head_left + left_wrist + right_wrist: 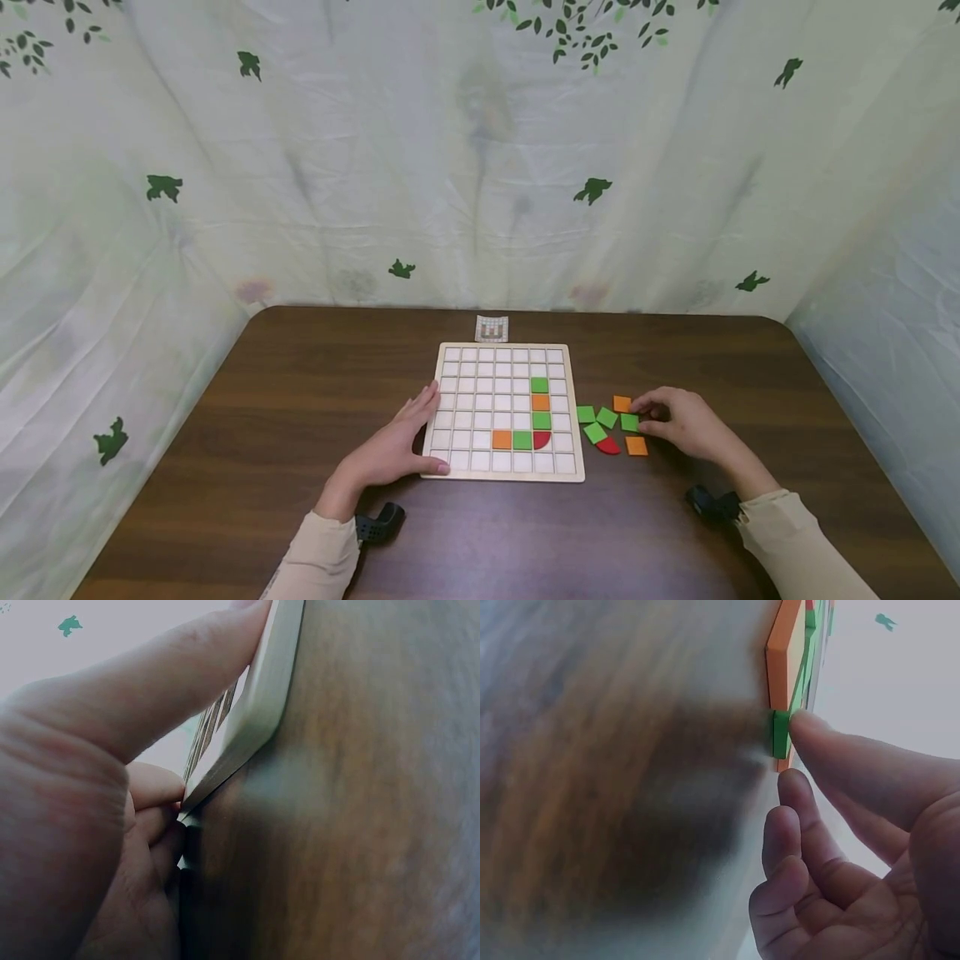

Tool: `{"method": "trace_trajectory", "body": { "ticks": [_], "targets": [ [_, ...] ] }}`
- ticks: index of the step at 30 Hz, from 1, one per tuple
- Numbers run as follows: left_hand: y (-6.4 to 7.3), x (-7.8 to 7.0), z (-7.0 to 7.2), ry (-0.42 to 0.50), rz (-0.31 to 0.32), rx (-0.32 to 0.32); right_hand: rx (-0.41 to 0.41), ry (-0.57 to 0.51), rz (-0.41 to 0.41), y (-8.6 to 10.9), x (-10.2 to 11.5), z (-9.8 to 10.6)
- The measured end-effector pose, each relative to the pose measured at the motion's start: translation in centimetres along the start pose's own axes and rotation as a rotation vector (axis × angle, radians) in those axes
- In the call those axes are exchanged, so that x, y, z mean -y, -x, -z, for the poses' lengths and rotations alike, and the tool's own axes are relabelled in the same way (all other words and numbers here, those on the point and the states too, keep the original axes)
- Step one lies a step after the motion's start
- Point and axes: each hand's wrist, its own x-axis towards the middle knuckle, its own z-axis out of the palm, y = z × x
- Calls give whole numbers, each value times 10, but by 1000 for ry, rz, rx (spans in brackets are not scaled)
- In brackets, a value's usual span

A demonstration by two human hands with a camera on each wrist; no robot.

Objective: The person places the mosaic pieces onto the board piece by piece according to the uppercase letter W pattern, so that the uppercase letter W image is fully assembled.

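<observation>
A square board (504, 477) with a white grid lies on the table. My left hand (390, 448) rests at its left side, fingers spread along the edge and thumb over the near corner. On the board are green and orange square tiles and a red quarter-round tile (542, 440), set in an L-like line. To the right, my right hand (686, 425) pinches a green square tile (628, 422) at the edge of a loose group. In the right wrist view the thumb touches that green tile (781, 735); its index fingertip is hidden.
Loose tiles lie right of the board: several green squares, an orange square (636, 447) in front, another orange square (622, 404) behind and a red tile (608, 446). A small printed card (491, 329) sits behind the board. A patterned curtain (480, 167) stands beyond the brown table (330, 367).
</observation>
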Motion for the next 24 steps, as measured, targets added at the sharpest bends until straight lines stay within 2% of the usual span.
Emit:
{"method": "trace_trajectory", "body": {
  "ticks": [6, 24],
  "targets": [
    [0, 1, 0, -2, 0, -1, 17, 7, -10, 0, 2, 0],
    [0, 0, 0, -10, -3, 4, 30, 26, 32, 1, -1, 1]
  ]
}}
